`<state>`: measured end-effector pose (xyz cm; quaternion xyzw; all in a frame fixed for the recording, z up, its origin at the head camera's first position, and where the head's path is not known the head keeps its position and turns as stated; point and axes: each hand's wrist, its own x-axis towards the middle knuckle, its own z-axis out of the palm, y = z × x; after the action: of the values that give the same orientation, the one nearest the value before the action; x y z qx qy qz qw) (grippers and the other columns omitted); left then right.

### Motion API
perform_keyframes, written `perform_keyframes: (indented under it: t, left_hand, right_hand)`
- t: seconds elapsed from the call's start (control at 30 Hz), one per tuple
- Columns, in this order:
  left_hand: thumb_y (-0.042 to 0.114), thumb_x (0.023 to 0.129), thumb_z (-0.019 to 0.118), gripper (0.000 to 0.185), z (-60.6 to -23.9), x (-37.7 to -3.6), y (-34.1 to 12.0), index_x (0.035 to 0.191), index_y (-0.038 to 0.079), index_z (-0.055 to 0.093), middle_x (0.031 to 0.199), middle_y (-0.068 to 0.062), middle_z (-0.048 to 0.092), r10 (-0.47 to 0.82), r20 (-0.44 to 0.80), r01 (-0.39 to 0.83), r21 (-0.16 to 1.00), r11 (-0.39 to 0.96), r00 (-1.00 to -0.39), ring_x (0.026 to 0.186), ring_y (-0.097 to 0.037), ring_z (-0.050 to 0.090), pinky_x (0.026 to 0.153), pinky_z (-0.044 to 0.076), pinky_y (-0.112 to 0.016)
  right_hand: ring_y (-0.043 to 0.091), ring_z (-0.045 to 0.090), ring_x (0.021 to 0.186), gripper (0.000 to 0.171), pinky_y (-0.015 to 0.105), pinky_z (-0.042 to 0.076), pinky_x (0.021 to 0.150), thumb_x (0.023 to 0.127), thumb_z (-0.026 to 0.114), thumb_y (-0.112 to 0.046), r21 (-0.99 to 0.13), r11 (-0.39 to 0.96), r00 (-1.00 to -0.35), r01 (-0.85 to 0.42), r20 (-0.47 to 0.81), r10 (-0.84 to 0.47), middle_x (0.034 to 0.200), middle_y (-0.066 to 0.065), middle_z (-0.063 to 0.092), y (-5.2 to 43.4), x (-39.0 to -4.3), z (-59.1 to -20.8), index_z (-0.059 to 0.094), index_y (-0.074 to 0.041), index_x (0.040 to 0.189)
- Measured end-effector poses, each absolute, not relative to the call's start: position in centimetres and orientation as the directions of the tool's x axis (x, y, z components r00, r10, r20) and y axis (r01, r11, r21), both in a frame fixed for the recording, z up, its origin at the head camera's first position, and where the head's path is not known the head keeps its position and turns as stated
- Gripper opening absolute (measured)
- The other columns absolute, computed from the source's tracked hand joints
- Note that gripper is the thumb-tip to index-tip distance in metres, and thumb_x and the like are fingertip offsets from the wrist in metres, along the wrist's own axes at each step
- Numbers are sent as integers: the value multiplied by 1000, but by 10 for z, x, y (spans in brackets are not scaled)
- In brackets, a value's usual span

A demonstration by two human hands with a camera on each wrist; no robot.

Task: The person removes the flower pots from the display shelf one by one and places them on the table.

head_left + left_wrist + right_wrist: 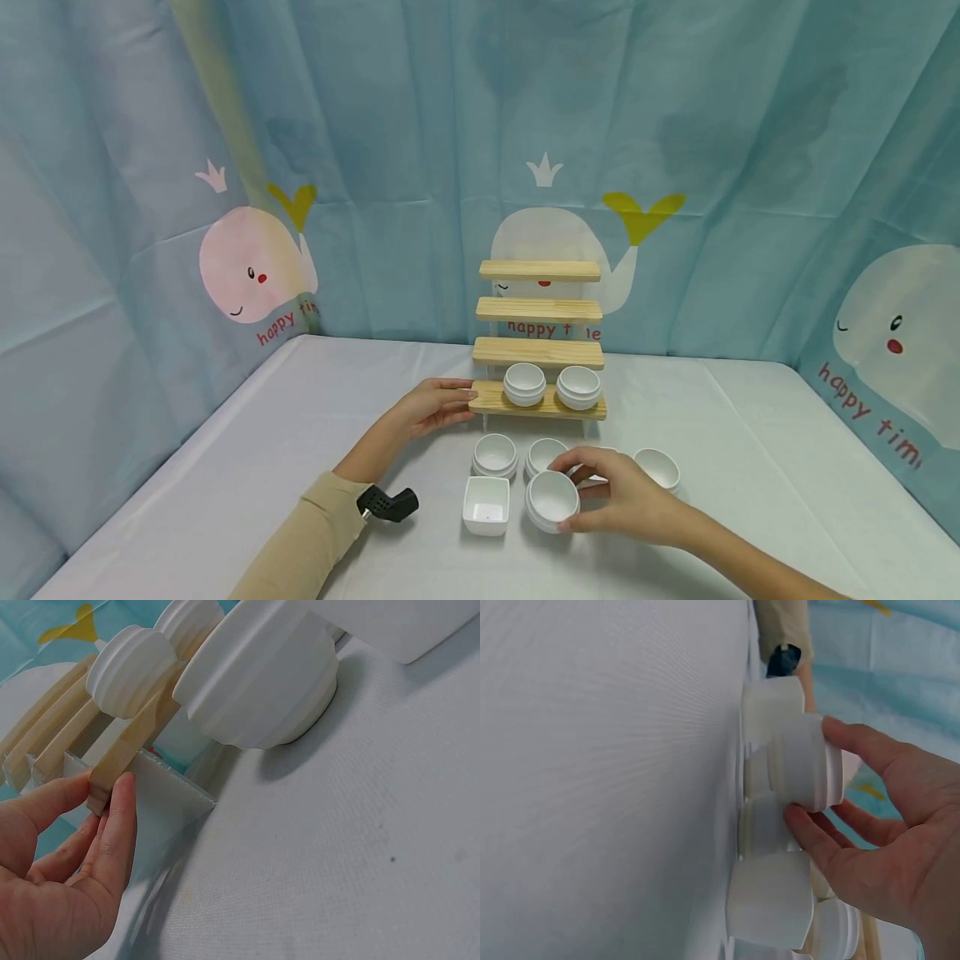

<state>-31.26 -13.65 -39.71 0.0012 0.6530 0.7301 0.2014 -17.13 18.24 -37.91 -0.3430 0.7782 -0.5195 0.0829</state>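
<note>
Backdrop: blue curtain [420,125] w/ whale prints, hung behind & on both sides of table.
Table: white cloth top [247,450], everything sits on it.
Rack: wooden stepped shelf [540,333], 4 tiers, at back centre of table; top 3 tiers bare.
Rack bottom tier: 2 white ribbed bowls [552,386] side by side, upright.
L hand: left hand [431,408] at rack's left end, thumb & fingers pinching end of bottom plank; in left wrist view fingertips [120,802] lie flat on plank end. Beige sleeve [315,533], black wrist-cam mount [387,503] near it.
R hand: right hand [622,500] in front of rack, fingers curled round a ribbed bowl; right wrist view shows thumb on one side of bowl, fingers on other.
Held bowl: white ribbed bowl [552,498], opening up, front row, just right of square dish; right wrist view shows it off the cloth.
Square dish: small white square dish [486,504], front left, on cloth.
Other bowls: row of white bowls [495,454] betw. rack & held bowl; one more [658,467] at right, partly hid by hand.
</note>
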Motion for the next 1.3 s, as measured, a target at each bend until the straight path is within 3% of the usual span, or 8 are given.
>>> perform_keyframes:
  t: [0.3,0.9,1.3]
  left_hand:
    - [2,105,63,51,-396,-312,-136,151,-11,46,114,-14,69,295,-266,-300,951,-75,-918,88,-13,74,82,66,-24]
    - [1,105,63,50,-396,-312,-135,150,-11,47,113,-14,69,282,-268,-299,952,-73,-922,87,-13,74,81,66,-25]
    - [1,104,64,52,-398,-312,-135,151,-12,46,112,-15,68,293,-255,-290,954,-81,-922,87,-14,74,83,66,-24]
  right_hand:
    - [12,68,103,49,28,66,89,79,93,-11,-832,226,-725,-507,269,-634,119,16,65,180,-169,-381,69,0,120]
    - [12,66,106,52,21,64,89,83,92,-20,-776,305,-712,-552,249,-656,119,10,64,181,-167,-382,69,-1,124]
    - [10,67,105,53,20,64,85,87,91,-24,-665,399,-685,-631,237,-689,120,5,63,181,-167,-381,67,0,127]
